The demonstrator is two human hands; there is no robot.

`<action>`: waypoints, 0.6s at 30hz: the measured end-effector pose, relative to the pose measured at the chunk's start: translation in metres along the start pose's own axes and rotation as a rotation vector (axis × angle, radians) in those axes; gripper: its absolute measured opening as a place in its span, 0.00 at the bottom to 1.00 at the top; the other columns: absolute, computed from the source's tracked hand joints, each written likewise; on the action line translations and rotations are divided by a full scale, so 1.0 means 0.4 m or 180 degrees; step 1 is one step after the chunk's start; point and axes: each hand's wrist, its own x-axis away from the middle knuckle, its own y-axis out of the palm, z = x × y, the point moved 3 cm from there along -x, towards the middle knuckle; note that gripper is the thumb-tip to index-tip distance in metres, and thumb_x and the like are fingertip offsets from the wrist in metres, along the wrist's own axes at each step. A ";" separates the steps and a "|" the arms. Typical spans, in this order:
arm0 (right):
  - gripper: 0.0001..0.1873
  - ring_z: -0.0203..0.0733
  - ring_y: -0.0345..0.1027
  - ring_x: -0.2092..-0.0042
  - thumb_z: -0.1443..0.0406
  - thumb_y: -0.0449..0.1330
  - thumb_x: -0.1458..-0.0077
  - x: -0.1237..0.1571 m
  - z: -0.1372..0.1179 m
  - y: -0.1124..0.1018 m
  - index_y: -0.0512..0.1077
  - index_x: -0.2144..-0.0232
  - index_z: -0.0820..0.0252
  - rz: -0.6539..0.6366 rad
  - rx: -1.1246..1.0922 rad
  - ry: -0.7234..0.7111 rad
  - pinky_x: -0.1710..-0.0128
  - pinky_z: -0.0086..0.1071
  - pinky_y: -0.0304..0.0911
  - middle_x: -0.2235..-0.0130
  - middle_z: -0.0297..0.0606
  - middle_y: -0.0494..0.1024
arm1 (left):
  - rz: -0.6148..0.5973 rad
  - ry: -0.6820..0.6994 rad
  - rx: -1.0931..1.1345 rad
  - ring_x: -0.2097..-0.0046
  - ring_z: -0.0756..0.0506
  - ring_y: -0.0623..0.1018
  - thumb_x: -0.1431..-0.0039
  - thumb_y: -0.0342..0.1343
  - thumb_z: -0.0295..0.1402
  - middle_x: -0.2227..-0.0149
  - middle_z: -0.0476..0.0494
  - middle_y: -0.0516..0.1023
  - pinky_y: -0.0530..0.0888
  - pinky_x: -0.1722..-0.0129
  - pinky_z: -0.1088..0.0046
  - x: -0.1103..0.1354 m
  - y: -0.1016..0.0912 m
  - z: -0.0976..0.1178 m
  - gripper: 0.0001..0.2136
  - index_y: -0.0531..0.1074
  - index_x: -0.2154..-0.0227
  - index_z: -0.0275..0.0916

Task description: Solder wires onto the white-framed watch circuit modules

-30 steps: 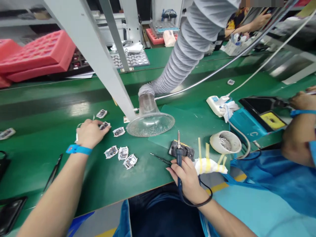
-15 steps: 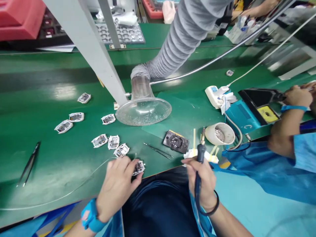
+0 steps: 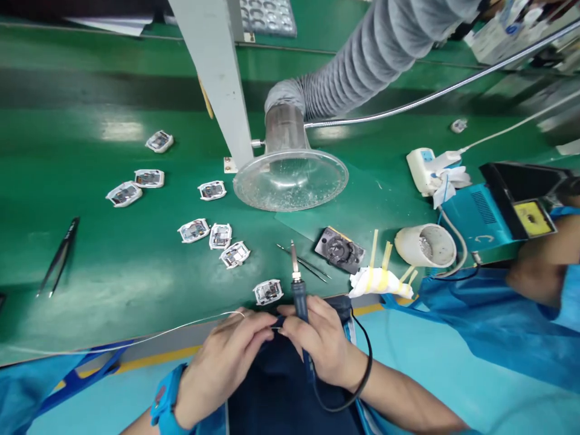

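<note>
In my right hand (image 3: pixel 327 345) is a soldering iron (image 3: pixel 299 295), its bare tip pointing away from me over the bench edge. My left hand (image 3: pixel 229 350) is closed in a pinch on a thin solder wire (image 3: pixel 181 327), which trails off to the left across the bench. The fingertips of both hands nearly meet near my lap, and a small dark thing between them is unclear. Just beyond them lies a white watch case (image 3: pixel 268 292) with exposed electronics, touched by neither hand. Fine tweezers (image 3: pixel 310 266) rest behind the iron.
Several more watch cases (image 3: pixel 193 231) lie to the left, near black tweezers (image 3: pixel 58 257). A clear fume hood (image 3: pixel 291 181) hangs over the middle. On the right are a black fixture (image 3: pixel 339 249), a white cup (image 3: pixel 417 246), a blue soldering station (image 3: pixel 483 214) and a co-worker's arm (image 3: pixel 544 257).
My left hand has let go of the watch case, which now lies on the bench. Both hands have come together near the edge. The iron has moved left, and the view has shifted.
</note>
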 end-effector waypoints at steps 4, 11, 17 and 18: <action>0.03 0.45 0.77 0.60 0.67 0.60 0.32 0.012 0.003 0.009 0.73 0.61 0.58 0.0225 0.0228 0.0264 0.61 0.38 0.73 0.61 0.42 0.85 | 0.0418 -0.0517 0.0011 0.59 0.48 0.84 0.30 0.54 0.27 0.61 0.49 0.84 0.80 0.57 0.73 0.001 -0.024 -0.060 0.05 0.73 0.60 0.43; 0.09 0.49 0.72 0.60 0.61 0.59 0.31 -0.021 -0.002 0.046 0.73 0.60 0.61 -0.0055 0.0530 0.0401 0.63 0.41 0.71 0.52 0.49 0.84 | 0.0378 -0.0676 -0.0062 0.57 0.48 0.84 0.32 0.56 0.29 0.56 0.47 0.83 0.81 0.54 0.71 0.003 0.002 -0.063 0.04 0.72 0.64 0.42; 0.08 0.50 0.70 0.54 0.62 0.62 0.33 -0.043 0.026 0.084 0.75 0.55 0.61 -0.0282 0.0666 0.0250 0.58 0.43 0.69 0.46 0.50 0.81 | 0.0399 -0.0617 -0.0004 0.60 0.50 0.85 0.32 0.56 0.28 0.60 0.51 0.84 0.80 0.57 0.77 0.013 0.010 -0.053 0.03 0.72 0.63 0.43; 0.07 0.50 0.69 0.54 0.64 0.62 0.33 -0.044 0.030 0.086 0.75 0.55 0.61 -0.0253 0.0671 0.0232 0.58 0.42 0.69 0.46 0.49 0.81 | 0.0419 -0.0606 -0.0012 0.60 0.51 0.85 0.32 0.56 0.28 0.60 0.51 0.84 0.80 0.58 0.77 0.012 0.009 -0.055 0.03 0.72 0.63 0.43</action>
